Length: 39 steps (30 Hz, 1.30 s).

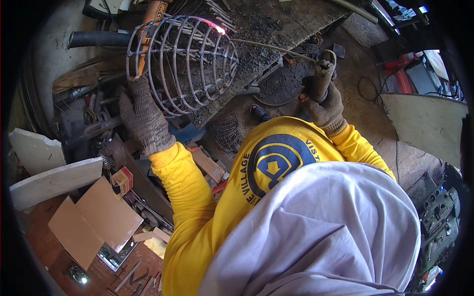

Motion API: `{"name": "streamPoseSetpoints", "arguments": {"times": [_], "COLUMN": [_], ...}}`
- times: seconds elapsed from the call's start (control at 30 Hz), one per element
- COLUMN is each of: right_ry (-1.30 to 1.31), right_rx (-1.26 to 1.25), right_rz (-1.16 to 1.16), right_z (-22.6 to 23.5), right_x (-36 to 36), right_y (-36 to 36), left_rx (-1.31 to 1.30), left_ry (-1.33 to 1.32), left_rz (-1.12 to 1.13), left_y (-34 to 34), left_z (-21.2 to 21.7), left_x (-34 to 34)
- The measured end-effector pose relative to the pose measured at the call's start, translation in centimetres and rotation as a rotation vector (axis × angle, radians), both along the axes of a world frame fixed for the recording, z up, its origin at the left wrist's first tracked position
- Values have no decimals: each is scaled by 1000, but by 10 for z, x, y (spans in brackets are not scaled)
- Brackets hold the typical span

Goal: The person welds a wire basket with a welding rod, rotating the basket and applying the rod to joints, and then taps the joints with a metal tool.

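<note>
A rounded cage of welded metal rods lies on its side on a dark, debris-strewn table. My left hand, in a brown knit glove, is closed on its near left rim. On the upper right of the cage one stretch of rod glows red to white. My right hand, gloved alike, is wrapped round a welding electrode holder. A long thin electrode runs from the holder toward the cage, its tip close to the right end, below the glowing spot. I cannot tell whether it touches.
An orange tool and a dark pipe are behind and left of the cage. Several thin rods lie on the table. Wire mesh sits below the table edge. Cardboard and pale panels are at left; a curved sheet stands at right.
</note>
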State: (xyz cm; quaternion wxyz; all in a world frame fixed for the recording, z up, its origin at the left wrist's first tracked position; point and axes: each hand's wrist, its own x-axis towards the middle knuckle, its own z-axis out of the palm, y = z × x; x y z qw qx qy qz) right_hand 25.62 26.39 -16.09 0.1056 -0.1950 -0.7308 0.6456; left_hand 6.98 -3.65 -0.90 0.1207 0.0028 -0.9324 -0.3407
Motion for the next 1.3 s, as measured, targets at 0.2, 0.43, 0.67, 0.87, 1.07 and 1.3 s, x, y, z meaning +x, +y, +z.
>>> {"name": "streamPoseSetpoints", "arguments": {"times": [0.2, 0.43, 0.67, 0.87, 1.07, 1.3], "right_ry": [141, 248, 213, 276, 144, 26], "right_rx": [108, -19, -378, -208, -39, 30], "right_rz": [103, 114, 77, 26, 26, 4], "right_z": [-5, -12, -17, -18, 0, 1], "right_x": [-5, -4, 1, 1, 0, 2], "right_y": [1, 2, 6, 7, 10, 9], "left_rx": [48, -203, -467, -634, -644, 315], "left_ry": [-102, 158, 489, 682, 737, 101], "left_rz": [214, 30, -206, -328, -332, -30], "left_y": [28, -2, -11, -9, -19, 34], "left_z": [17, -7, -15, -24, -27, 7], "left_x": [9, 1, -9, -20, -28, 6]}}
